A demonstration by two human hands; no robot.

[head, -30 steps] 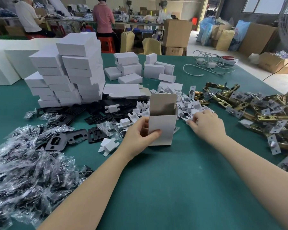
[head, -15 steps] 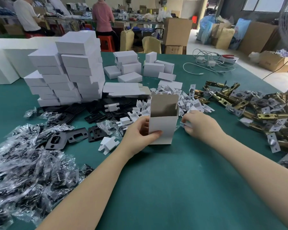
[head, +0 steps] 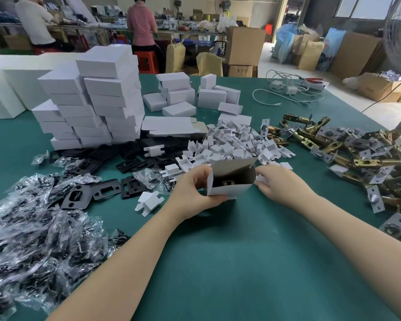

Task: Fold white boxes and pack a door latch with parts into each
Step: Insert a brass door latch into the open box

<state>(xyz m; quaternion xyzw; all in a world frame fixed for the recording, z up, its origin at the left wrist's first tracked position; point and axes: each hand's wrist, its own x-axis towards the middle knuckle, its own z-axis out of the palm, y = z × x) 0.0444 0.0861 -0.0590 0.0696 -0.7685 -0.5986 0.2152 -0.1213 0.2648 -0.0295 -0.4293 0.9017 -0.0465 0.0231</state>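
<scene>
My left hand (head: 196, 188) grips an open white box (head: 232, 178) at the middle of the green table (head: 218, 251), tilted so its mouth faces me. A brass latch part shows inside the box. My right hand (head: 276, 181) holds a small white cardboard insert (head: 259, 180) against the box's right side. Just behind lies a heap of white inserts (head: 232, 144). Brass door latches (head: 357, 156) are piled at the right. Black plates (head: 102, 188) and bagged parts (head: 33, 232) lie at the left.
Stacks of closed white boxes (head: 95, 105) stand at the back left, with more loose boxes (head: 183, 93) and flat box blanks (head: 171, 127) behind the inserts. White cables (head: 292, 89) lie at the far right. Two people work at benches beyond the table.
The box has tipped from upright toward me, showing its inside. My right hand left the insert heap and came to the box's right side with an insert.
</scene>
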